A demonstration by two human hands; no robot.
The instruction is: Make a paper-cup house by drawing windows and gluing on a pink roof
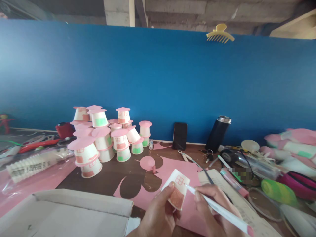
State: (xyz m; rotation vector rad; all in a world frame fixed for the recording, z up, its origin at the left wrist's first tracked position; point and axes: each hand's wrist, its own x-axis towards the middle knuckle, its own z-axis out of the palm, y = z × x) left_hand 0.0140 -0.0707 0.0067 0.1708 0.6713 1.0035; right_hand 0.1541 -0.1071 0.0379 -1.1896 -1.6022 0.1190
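Note:
My left hand (pixel 158 214) is closed around a small white paper cup (pixel 177 187) held upside down, with a pink window and a pink door drawn on its side. In my right hand (pixel 212 210) is a white marker pen (pixel 222 212), and its tip touches the cup just right of the window. Both hands are low in the middle of the view, over a pink paper sheet (pixel 170 171) with round holes cut out of it. A loose pink paper disc (pixel 147 162) lies on the table beyond the cup.
A pile of finished cup houses (pixel 106 138) with pink roofs stands at left. A cardboard box (pixel 66 210) fills the near left. A phone (pixel 179 135) and a black flask (pixel 217 133) lean on the blue wall. Scissors (pixel 187 157), pens and clutter lie right.

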